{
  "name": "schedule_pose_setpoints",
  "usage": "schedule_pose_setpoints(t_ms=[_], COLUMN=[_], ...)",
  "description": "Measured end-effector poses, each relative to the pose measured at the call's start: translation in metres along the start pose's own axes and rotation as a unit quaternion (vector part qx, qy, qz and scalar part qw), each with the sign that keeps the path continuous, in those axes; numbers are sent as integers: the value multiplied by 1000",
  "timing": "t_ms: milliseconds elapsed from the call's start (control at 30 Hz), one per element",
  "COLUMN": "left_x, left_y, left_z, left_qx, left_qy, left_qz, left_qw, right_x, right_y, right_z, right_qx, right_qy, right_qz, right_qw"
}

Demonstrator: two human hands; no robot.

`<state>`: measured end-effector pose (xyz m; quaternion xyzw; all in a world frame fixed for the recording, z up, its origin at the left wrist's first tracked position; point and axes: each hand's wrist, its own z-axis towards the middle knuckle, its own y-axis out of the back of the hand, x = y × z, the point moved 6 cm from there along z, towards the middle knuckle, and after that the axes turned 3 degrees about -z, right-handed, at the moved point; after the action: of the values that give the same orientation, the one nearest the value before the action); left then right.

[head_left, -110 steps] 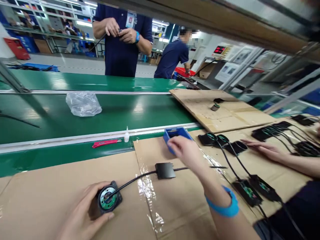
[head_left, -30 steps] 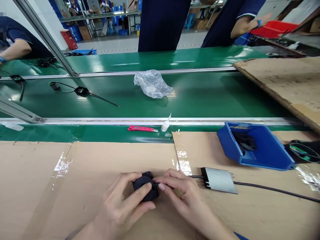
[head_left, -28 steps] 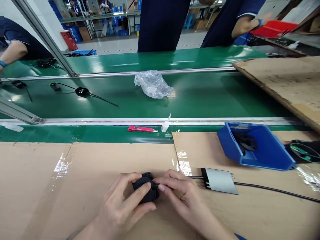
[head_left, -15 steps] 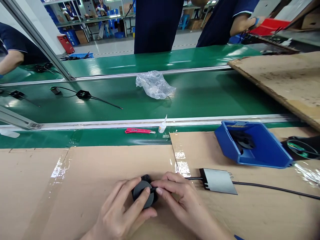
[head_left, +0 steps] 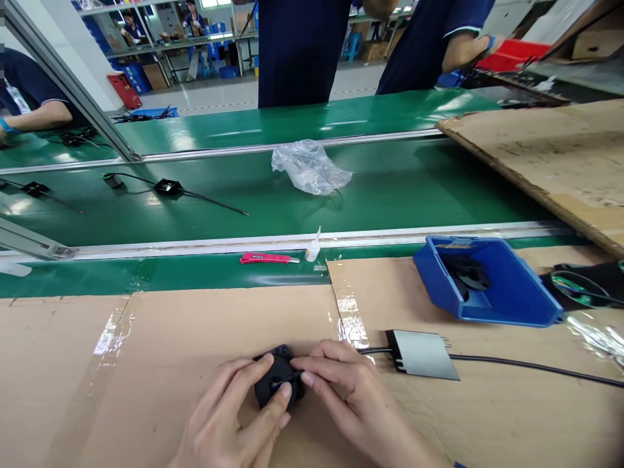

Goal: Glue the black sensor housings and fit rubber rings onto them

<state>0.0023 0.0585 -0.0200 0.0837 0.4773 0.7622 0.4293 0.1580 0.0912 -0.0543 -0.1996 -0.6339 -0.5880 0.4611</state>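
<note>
My left hand (head_left: 234, 413) is closed on a black round plastic housing (head_left: 271, 387), fingertips at its upper edge and thumb on its face near a small hole. A squarish black flange with a screw lug shows behind it. My right hand (head_left: 344, 390) pinches the end of a black cable (head_left: 294, 376) against the housing's right side, the tip lying over its face by the hole. Right of that hand, the cable runs into a flat grey metal box (head_left: 423, 354) with black ends, lying on the cardboard.
A blue bin (head_left: 492, 286) with black plastic parts stands at the right. Ahead lie a red utility knife (head_left: 270, 259) and a small white bottle (head_left: 313, 248). A plastic bag (head_left: 312, 168) and wired black units (head_left: 168, 188) rest on the green belt. Co-workers stand beyond.
The housing's face, a smooth grey disc before, now shows black with a hole and the cable end across it. My left thumb has shifted slightly; the camera view has moved a little.
</note>
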Motion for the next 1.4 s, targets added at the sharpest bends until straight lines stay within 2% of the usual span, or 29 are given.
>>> schedule_pose_setpoints(t_ms=[167,500,667,767,833,900,967,1000,1067,1133,1167,1300,1400], left_x=[2,-2,-7,-5,-2,0,4,6,11,12,12,7,7], left_y=[0,3,-5,-10,-12,-16,-19,-21,-21,-19,-18,-14,-6], left_z=[0,13,12,16,19,18,13,9,2,-5,-8,-13,-11], left_qx=[-2,52,33,21,31,54,73,73,52,12,-7,-57,-105], left_qy=[-1,-26,-73,-57,-35,-27,-14,-4,11,12,5,-9,4], left_qz=[39,97,105,68,38,16,-12,-32,-77,-106,-111,-114,-162], left_qw=[999,994,991,996,998,998,997,997,996,994,994,992,981], right_x=[1,6,9,9,11,15,16,15,10,7,7,2,-5], right_y=[1,4,5,5,9,16,23,23,13,0,-5,-26,-38], right_z=[0,1,1,2,0,-4,-11,-13,-18,-23,-25,-29,-32], right_qx=[-12,-11,-15,-15,-39,-91,-127,-111,-26,52,70,76,76], right_qy=[10,33,55,61,73,79,58,33,-24,-63,-72,-106,-151], right_qz=[-7,-34,-56,-75,-109,-153,-168,-157,-116,-76,-57,64,192], right_qw=[1000,999,997,995,991,981,976,981,993,994,993,989,967])
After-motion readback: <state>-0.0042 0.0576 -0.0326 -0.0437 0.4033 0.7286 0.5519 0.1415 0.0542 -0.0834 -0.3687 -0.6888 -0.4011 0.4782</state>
